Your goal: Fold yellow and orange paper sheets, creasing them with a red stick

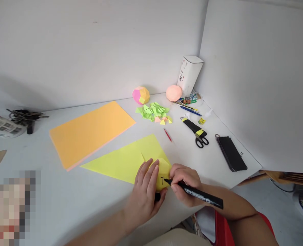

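My right hand (186, 182) grips a black marker (202, 196), its tip touching a faceted yellow paper ball (163, 171) beside a black mark like a 7. My left hand (146, 188) is wrapped round the left side of the ball, with a small black object (157, 196) between thumb and palm, perhaps the marker's cap. Behind the ball, a yellow paper sheet (125, 157) lies on the white table. Farther back are a multicoloured paper ball (141, 95), a peach paper ball (174, 93) and a pile of green paper pieces (152, 111).
Orange sheets (92, 133) lie at the left. On the right are black-handled scissors (202, 140), a cutter (194, 127), a phone (231, 153) and a blue pen (190, 110). A red pen (167, 135) lies mid-table. A white box (189, 75) stands in the back corner.
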Demonstrator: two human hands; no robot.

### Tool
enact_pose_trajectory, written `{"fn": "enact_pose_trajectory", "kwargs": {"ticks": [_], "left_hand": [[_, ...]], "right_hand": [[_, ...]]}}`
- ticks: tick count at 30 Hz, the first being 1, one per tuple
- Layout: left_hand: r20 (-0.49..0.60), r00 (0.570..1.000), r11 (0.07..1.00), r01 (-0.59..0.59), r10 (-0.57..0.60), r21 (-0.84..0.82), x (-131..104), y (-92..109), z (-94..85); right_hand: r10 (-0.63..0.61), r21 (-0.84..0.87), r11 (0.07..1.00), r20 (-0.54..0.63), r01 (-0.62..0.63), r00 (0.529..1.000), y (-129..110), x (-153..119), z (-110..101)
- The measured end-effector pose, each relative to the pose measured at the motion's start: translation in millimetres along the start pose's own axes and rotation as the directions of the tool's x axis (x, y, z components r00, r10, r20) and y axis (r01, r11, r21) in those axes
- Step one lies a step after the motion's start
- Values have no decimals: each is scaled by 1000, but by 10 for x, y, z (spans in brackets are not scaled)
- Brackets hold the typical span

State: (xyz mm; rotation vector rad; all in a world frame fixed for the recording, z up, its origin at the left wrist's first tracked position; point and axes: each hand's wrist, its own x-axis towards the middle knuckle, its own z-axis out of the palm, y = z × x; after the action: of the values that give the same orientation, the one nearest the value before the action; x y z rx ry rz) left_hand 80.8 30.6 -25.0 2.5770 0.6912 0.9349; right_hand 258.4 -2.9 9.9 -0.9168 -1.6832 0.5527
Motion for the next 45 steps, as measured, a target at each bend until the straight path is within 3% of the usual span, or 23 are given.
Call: {"fn": "enact_pose_trajectory", "kwargs": {"ticks": [9, 15, 27, 32, 45], "left_hand": [[-2, 1000, 1000, -1, 1, -8, 2, -2, -11], [-3, 1000, 1000, 4, -4, -7, -7, -2, -4], [-5, 1000, 1000, 2, -3, -11, -5, -12, -6], [3, 1000, 1000, 14, -14, -13, -10, -12, 2], [-2, 1000, 1000, 23, -23, -15, -6, -22, -5]], "right_hand": [[-8, 13, 1000, 19, 8, 1000, 12, -2, -8], [0, -3, 1000, -38, 0, 999, 14, -16, -10], [-13, 2, 1000, 16, 13, 1000, 26, -29, -11], [-1, -24, 1000, -46, 0, 999, 28, -25, -21], [17, -64, 998, -46, -20, 999, 35, -27, -48]]}}
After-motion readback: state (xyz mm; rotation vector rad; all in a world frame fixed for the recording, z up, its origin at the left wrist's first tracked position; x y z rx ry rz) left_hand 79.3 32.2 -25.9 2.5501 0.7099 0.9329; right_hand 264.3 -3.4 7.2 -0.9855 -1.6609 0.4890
